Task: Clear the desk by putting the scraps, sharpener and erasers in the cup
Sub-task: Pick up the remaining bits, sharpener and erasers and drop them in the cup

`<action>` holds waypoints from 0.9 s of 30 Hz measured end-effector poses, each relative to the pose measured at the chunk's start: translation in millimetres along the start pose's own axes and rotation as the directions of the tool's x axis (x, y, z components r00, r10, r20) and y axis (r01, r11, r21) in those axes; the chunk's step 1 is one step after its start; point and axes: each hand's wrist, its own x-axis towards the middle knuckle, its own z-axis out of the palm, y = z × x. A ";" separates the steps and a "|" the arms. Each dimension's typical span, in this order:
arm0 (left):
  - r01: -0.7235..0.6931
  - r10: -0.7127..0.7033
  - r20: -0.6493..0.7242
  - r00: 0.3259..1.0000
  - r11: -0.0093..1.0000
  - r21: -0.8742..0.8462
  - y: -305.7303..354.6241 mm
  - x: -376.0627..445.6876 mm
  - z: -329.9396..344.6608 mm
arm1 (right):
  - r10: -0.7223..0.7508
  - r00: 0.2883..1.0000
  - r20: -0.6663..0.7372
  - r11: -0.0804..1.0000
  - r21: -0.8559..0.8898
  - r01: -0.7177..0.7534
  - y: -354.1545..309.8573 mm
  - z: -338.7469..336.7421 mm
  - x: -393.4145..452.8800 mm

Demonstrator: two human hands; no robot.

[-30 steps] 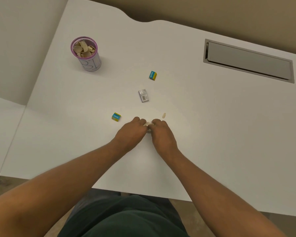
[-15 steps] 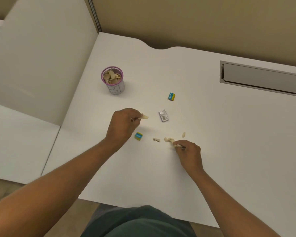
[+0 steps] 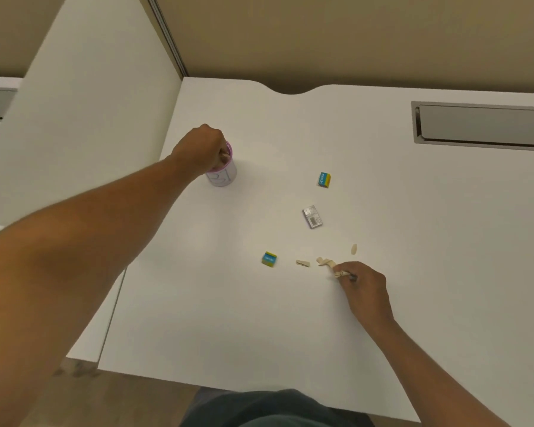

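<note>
My left hand [image 3: 202, 149] hovers over the mouth of the white cup with a purple rim [image 3: 224, 175], fingers curled down into it and hiding most of the opening. Whether a scrap is still in those fingers I cannot tell. My right hand [image 3: 363, 283] rests on the desk near the front, pinching a beige scrap [image 3: 339, 273] at its fingertips. More beige scraps [image 3: 326, 261] lie just left of it, one [image 3: 302, 263] further left and one [image 3: 354, 249] behind. A silver sharpener [image 3: 312, 216] lies mid-desk. Two blue-and-yellow erasers lie apart, one [image 3: 324, 180] further back, one [image 3: 269, 259] nearer.
The white desk [image 3: 259, 318] has a grey recessed cable tray [image 3: 481, 126] at the back right. A white partition panel [image 3: 84, 118] stands along the left edge, close to the cup. The desk's front edge runs just above my lap.
My left hand has carried a scrap from mid-desk back and left to the cup's mouth. My right hand has stayed by the scrap pile, still pinching one piece.
</note>
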 end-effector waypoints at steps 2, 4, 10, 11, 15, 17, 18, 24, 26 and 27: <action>0.001 -0.001 -0.003 1.000 1.000 -0.003 0.4 2.4 3.4 | 0.008 1.000 0.009 1.000 -0.008 -0.007 -0.8 -0.9 -0.7; -0.017 0.017 -0.015 1.000 1.000 -0.001 -0.3 3.0 6.0 | 0.007 1.000 0.011 1.000 -0.007 -0.007 -2.1 -1.9 -2.3; -0.022 0.022 -0.015 1.000 1.000 0.021 -7.1 -8.7 -11.3 | 0.052 0.998 0.022 0.997 0.056 -0.053 -4.5 -7.3 -4.2; -0.022 0.023 -0.039 0.999 0.999 0.030 -9.6 -12.9 -16.0 | 0.080 0.997 0.023 0.994 0.073 -0.081 -5.2 -8.5 -4.1; -0.009 0.014 -0.189 0.982 1.000 0.030 -12.8 -44.7 -18.9 | 0.219 0.975 0.046 0.968 0.113 -0.223 -14.6 -12.9 -4.6; -0.028 0.011 -0.276 0.961 0.998 -0.059 -6.5 -70.3 -2.3 | 0.260 0.963 0.065 0.953 0.142 -0.267 -23.2 -13.8 -5.1; -0.044 0.009 -0.294 0.956 0.993 -0.111 -1.7 -83.8 12.1 | 0.272 0.959 0.076 0.946 0.163 -0.281 -29.2 -13.5 -4.8; -0.065 0.041 -0.102 0.994 0.968 -0.244 15.0 -131.3 144.2 | 0.145 0.982 0.118 0.948 0.268 -0.172 -102.8 -2.1 20.9; -0.065 0.062 -0.025 0.998 0.978 -0.197 14.4 -140.1 180.0 | 0.054 0.991 0.126 0.964 0.254 -0.085 -135.8 6.4 42.5; -0.072 0.070 -0.018 0.997 0.982 -0.174 15.5 -142.5 192.8 | 0.003 0.994 0.113 0.969 0.244 -0.030 -151.3 8.4 54.3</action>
